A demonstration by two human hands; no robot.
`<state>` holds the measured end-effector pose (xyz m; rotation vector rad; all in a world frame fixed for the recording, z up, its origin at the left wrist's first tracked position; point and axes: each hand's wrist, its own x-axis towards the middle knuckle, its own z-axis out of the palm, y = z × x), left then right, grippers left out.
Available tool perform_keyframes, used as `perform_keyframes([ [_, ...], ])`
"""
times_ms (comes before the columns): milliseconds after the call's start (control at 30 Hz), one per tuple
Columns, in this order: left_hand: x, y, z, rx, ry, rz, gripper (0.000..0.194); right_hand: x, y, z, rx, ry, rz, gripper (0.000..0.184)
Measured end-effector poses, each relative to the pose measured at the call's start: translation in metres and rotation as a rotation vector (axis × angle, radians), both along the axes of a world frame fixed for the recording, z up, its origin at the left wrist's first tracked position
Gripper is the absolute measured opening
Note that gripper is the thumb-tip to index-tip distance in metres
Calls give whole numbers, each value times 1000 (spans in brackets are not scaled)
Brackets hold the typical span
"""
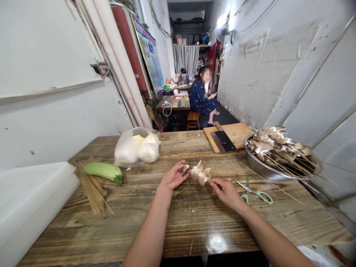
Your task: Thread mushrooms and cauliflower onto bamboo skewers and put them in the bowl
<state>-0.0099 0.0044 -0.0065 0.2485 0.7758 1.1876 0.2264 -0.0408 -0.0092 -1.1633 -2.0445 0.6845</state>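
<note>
Above the middle of the wooden table, my right hand pinches a skewer close to a cluster of oyster mushroom pieces threaded on it. A small, separate mushroom piece is pinched between the thumb and fingers of my left hand, at the left end of the cluster. Most of the skewer is hidden by the mushrooms and my right hand. Green-handled scissors lie partly spread just right of my right hand.
A metal basin of mushroom skewers stands at right, beside a cutting board with a cleaver. To the left are a plastic bag, a green squash on bare skewers, and white containers. Two people sit beyond the table.
</note>
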Motion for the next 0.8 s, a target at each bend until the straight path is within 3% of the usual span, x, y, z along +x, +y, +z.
perform_keyframes([
  [167, 3, 0, -2, 49, 83, -7, 18, 0, 1, -1, 7, -1, -12, 24],
  [800, 9, 3, -21, 248, 890, 104, 43, 1, 0, -1, 24, 6, -17, 25],
])
